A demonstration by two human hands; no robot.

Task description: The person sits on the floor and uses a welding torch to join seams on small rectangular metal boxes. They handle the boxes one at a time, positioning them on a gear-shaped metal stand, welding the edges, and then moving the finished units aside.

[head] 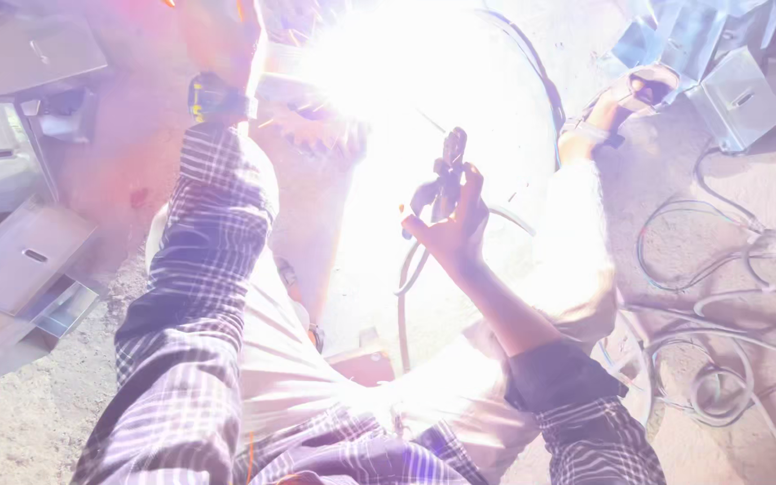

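Head view, arc welding at floor level. My right hand (453,226), at the centre of the frame, is closed around the holder (449,169), a dark clamp-like tool that points up into the arc (379,63). The arc glare whitens the upper middle of the frame and hides the electrode tip and the joint itself. A cable (403,296) runs from the holder down toward my lap. My left arm, in a checked sleeve (217,216), reaches to the upper left; the left hand (222,36) sits at the top edge, washed out by the glare, and I cannot tell whether it is open or gripping anything. A dark watch (216,97) marks the wrist.

The workpiece lies under the glare, upper centre, between my knees; only a toothed edge (316,130) beside the light can be made out. Folded metal brackets (24,260) with slots lie at the left edge, more of them (736,94) at the upper right. Loose wires (720,269) coil on the ground at the right. My sandalled foot (626,103) rests at the upper right.

Step in hand, as I judge it: a bead is being run, arc struck. The next move calls for a steady wrist and an even gap at the tip.
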